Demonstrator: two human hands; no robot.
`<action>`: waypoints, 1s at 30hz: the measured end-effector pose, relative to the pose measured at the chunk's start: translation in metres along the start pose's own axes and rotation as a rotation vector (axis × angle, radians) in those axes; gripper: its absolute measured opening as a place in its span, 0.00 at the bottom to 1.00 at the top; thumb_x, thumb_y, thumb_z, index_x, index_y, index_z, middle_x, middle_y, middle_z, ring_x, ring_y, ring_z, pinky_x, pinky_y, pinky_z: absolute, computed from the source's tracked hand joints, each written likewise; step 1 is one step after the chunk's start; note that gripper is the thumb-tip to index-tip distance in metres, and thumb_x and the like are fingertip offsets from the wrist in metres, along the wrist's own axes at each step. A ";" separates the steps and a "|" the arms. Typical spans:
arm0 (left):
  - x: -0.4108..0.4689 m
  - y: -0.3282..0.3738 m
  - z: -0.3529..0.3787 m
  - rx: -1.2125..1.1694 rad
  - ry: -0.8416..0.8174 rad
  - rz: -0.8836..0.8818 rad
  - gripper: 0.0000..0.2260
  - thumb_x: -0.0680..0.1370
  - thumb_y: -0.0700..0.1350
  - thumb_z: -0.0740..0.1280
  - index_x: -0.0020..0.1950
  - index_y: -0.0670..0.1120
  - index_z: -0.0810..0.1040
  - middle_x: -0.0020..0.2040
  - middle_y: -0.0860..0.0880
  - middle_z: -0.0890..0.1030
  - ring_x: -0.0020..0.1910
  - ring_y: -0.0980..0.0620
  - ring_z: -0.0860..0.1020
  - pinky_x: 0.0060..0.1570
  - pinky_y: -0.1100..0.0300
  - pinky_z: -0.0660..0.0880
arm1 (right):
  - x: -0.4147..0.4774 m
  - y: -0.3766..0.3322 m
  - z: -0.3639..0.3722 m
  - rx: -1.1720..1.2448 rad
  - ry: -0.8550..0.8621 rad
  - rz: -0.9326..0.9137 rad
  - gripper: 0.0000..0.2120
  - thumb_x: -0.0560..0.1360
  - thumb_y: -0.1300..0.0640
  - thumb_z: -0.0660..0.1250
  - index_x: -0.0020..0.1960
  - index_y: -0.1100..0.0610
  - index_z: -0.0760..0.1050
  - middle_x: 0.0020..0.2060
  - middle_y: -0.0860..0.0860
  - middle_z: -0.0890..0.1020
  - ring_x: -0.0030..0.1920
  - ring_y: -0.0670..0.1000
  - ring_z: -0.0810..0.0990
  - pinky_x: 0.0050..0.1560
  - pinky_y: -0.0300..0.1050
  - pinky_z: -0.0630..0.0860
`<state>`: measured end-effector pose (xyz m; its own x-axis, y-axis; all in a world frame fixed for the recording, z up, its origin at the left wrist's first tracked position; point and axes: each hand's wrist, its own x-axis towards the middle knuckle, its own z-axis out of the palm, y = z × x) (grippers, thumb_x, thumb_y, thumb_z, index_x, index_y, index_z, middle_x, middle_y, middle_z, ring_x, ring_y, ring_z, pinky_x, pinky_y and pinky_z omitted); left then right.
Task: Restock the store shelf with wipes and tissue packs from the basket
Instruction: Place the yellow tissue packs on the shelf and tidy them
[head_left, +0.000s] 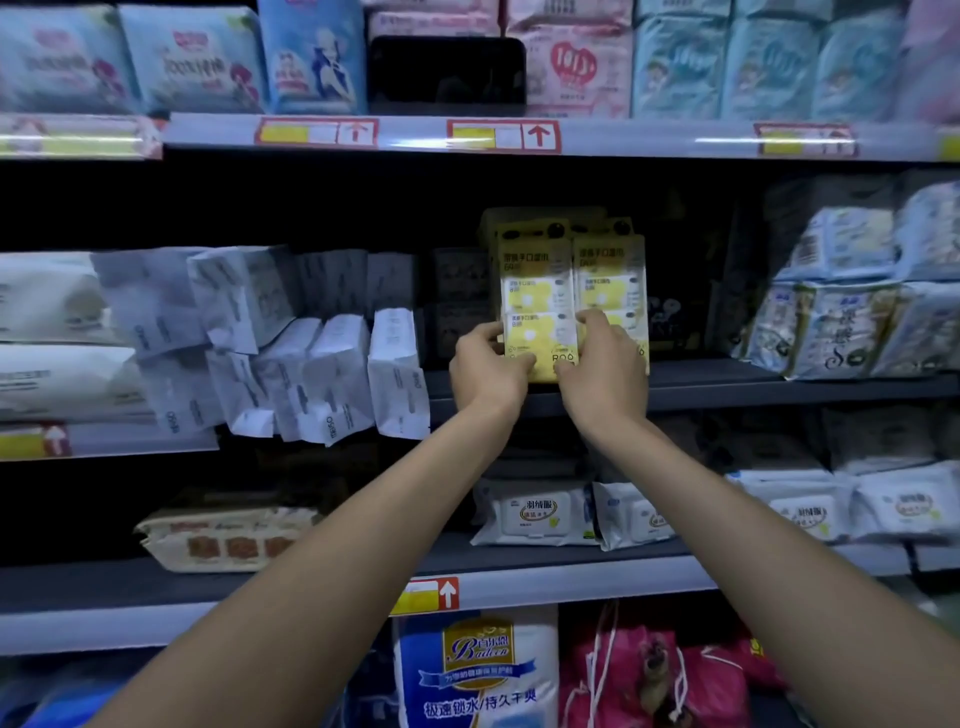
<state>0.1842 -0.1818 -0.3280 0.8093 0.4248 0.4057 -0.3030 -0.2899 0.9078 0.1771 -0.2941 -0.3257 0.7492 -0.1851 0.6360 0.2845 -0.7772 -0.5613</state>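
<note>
- Yellow pack (537, 306): upright, label facing out, at the front of the middle shelf (727, 387). Its lower edge is at the shelf's front lip; whether it rests on the board cannot be confirmed.
- Left grip (485, 366): clamped on the yellow pack's lower left corner, with the thumb on the front face and the fingers curled round the left edge.
- Right grip (605, 364): clamped on the yellow pack's lower right edge, with the fingertips pressed on the front face.
- Second yellow pack (610, 275): upright, just beside the yellow pack on its right, and partly covered by the right grip. More of the same kind stand behind the yellow pack.
- White tissue packs (322, 364): left of the yellow pack on the same level, crowded and leaning at mixed angles. Some overhang the shelf front.
- Blue-white packs (831, 327): well to the right of the yellow pack, stacked.
- Black slab (447, 75): above and left of the yellow pack, on the shelf overhead between pastel packs. It is too dark to identify.
- Price tag (504, 136): red-framed with an up arrow, directly above the yellow pack on the upper rail.
- Flip-lid wipes (535, 514): directly below the yellow pack, one shelf down, lying flat.
- Blue bag (478, 670) and pink bag (675, 675): lowest level, below the yellow pack.
</note>
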 end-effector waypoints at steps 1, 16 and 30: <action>-0.003 0.002 -0.002 0.018 -0.012 0.000 0.23 0.75 0.40 0.78 0.70 0.48 0.79 0.57 0.50 0.85 0.52 0.52 0.83 0.50 0.57 0.80 | -0.002 -0.001 -0.003 -0.009 -0.019 0.004 0.25 0.79 0.59 0.71 0.73 0.53 0.68 0.58 0.54 0.79 0.55 0.57 0.80 0.46 0.50 0.76; -0.076 0.057 -0.094 0.549 -0.261 0.395 0.28 0.74 0.60 0.68 0.73 0.55 0.75 0.68 0.54 0.78 0.64 0.54 0.78 0.60 0.49 0.79 | -0.037 -0.021 -0.094 -0.090 -0.249 -0.136 0.35 0.77 0.45 0.72 0.80 0.49 0.62 0.74 0.55 0.68 0.71 0.59 0.71 0.65 0.55 0.74; -0.111 0.051 -0.287 1.296 -0.165 0.488 0.43 0.72 0.75 0.54 0.84 0.60 0.48 0.85 0.49 0.53 0.84 0.46 0.51 0.80 0.41 0.55 | -0.125 -0.139 -0.065 0.032 -0.539 -0.436 0.47 0.76 0.40 0.71 0.83 0.46 0.46 0.82 0.51 0.49 0.82 0.57 0.52 0.77 0.57 0.62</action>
<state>-0.0656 0.0023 -0.2960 0.8348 -0.0264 0.5500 0.0347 -0.9943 -0.1005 0.0057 -0.2020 -0.2928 0.7527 0.4714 0.4596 0.6384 -0.6932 -0.3346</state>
